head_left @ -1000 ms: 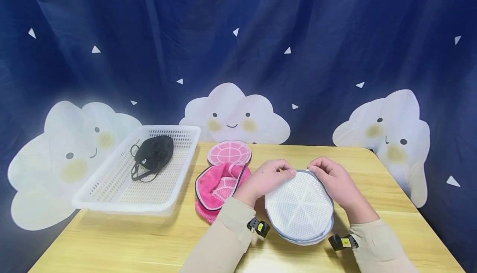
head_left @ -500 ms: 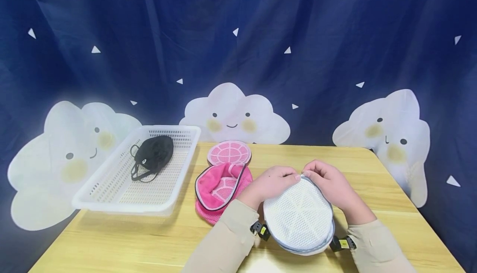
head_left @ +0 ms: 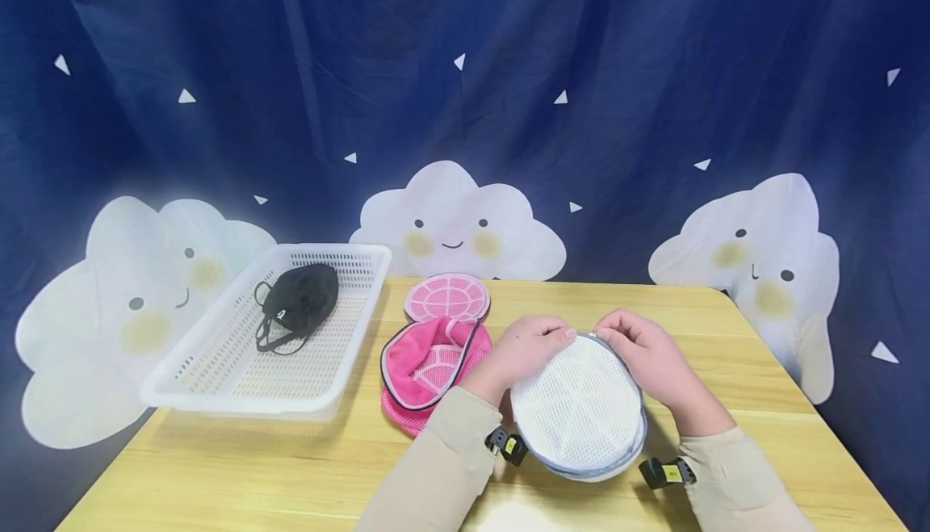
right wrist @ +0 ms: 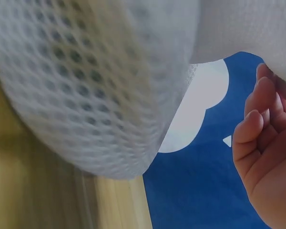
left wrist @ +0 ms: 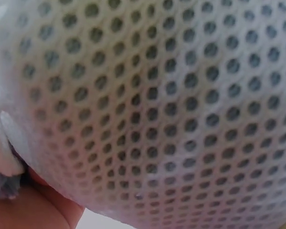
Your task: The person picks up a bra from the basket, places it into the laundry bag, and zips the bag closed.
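Note:
A round white mesh laundry bag [head_left: 581, 411] with a grey-blue zipper edge is held tilted between both hands above the table. My left hand [head_left: 517, 354] grips its upper left rim, thumb on the mesh. At the top right of the rim, my right hand [head_left: 652, 358] pinches the edge between thumb and curled fingers. Seen from the left wrist, the mesh [left wrist: 181, 105] fills most of the picture, with part of the hand [left wrist: 47, 205] at lower left. In the right wrist view the bag's side [right wrist: 86, 95] bulges at left and curled fingers [right wrist: 262, 129] show at right.
A pink mesh laundry bag [head_left: 410, 415] lies unzipped beside my left forearm, its round pink lid [head_left: 446, 299] folded back behind. At left stands a white plastic basket [head_left: 240, 404] holding a black cloth item [head_left: 301, 298] with thin straps. Behind the wooden table [head_left: 291, 475] hangs a blue curtain [head_left: 465, 72].
Both hands dip slightly with the white bag, then rise again. Their fingertips come closer together at the rim, then part a little. The pink bag and basket stay put.

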The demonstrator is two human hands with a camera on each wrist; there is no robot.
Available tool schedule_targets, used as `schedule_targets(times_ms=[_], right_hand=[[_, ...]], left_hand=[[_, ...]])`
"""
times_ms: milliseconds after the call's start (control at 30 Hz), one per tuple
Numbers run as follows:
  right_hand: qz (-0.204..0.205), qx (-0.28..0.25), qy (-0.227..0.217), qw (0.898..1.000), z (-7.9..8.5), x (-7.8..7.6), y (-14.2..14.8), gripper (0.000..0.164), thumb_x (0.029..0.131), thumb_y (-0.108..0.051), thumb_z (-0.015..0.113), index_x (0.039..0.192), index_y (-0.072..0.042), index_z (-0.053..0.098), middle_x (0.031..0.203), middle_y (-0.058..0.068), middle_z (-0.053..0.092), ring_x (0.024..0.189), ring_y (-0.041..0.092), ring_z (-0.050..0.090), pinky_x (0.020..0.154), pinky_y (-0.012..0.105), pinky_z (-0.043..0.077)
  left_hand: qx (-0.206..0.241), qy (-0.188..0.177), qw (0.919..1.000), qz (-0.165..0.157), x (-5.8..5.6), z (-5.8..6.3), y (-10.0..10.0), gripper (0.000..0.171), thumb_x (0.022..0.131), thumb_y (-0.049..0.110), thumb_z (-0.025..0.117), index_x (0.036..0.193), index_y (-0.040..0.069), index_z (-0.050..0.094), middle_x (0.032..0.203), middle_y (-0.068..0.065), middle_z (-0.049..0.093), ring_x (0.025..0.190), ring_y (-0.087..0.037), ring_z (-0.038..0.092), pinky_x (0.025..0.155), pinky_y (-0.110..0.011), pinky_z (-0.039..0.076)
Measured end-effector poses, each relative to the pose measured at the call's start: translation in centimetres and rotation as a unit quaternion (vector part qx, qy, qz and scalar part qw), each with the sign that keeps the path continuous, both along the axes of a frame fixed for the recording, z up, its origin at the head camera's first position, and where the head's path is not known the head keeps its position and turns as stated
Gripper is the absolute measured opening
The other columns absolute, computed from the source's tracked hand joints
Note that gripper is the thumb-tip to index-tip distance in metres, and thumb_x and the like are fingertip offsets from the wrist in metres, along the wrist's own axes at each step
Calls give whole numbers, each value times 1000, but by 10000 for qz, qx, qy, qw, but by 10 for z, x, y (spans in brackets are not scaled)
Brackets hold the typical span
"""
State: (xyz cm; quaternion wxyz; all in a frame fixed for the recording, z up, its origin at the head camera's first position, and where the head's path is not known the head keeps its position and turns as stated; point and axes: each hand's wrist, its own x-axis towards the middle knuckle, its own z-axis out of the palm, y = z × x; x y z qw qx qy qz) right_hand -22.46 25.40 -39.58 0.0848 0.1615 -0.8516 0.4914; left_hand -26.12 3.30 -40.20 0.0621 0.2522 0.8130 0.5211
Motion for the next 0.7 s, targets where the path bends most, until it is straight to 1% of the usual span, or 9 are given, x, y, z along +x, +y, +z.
schedule_targets(times_ms=[133, 233, 367, 533, 700], right_hand=[[-220, -15, 32, 9998, 1, 0, 1, 19, 105, -22, 57, 97, -7, 65, 93, 8, 67, 77, 19, 61, 66, 30, 51], [-388, -31, 55, 9992, 2, 0, 2, 20, 105, -24, 58, 98, -7, 66, 90, 8, 67, 75, 19, 61, 66, 30, 51], [-502, -111, 48, 9987, 3, 0, 3, 22, 105, -26, 58, 100, -6, 65, 87, 9, 67, 73, 19, 61, 65, 30, 51], [-598, -141, 39, 9981, 3, 0, 2, 23, 105, -26, 58, 100, -5, 65, 87, 9, 66, 72, 19, 62, 64, 30, 52], [-758, -123, 74, 9970, 2, 0, 2, 23, 104, -27, 59, 100, -6, 66, 87, 9, 67, 73, 19, 61, 64, 29, 51]], left_hand=[[279, -132, 9992, 238, -2, -1, -2, 20, 101, 32, 61, 90, 21, 73, 83, 7, 64, 78, -10, 59, 73, -28, 48], [369, -188, 9982, 437, -3, -1, -3, 19, 101, 32, 61, 94, 21, 74, 86, 8, 65, 82, -10, 59, 78, -29, 48], [422, -226, 9970, 605, -3, 2, -4, 20, 102, 32, 60, 95, 22, 75, 89, 9, 66, 86, -10, 59, 81, -31, 48], [408, -269, 9965, 677, -4, 1, -4, 21, 103, 34, 59, 92, 23, 74, 88, 8, 66, 86, -11, 59, 81, -32, 48], [334, -294, 9968, 657, -3, 1, -2, 20, 103, 33, 58, 95, 23, 73, 89, 8, 65, 85, -11, 59, 80, -31, 49]])
